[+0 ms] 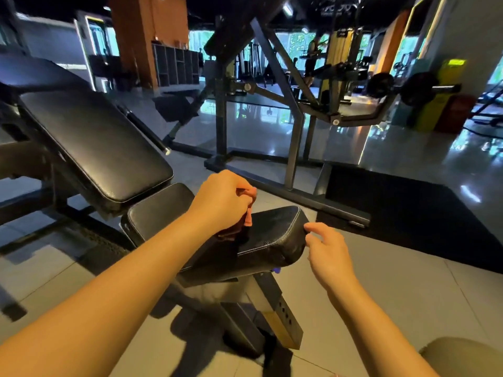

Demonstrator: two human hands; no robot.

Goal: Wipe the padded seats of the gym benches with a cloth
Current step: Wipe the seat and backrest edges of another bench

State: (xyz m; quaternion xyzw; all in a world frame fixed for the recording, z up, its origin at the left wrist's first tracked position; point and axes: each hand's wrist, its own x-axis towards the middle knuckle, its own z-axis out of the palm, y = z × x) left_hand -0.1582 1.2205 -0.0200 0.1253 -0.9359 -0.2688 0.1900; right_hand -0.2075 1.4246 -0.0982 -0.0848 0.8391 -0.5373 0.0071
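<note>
Now your left hand is bunching the orange cloth in closed fingers over the padded seat, while your right hand is hovering beside the seat's front corner, fingers loosely spread.

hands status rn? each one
Left hand: closed, holding the reddish cloth on the seat pad.
Right hand: open, empty, fingertips at the pad's edge.
</note>
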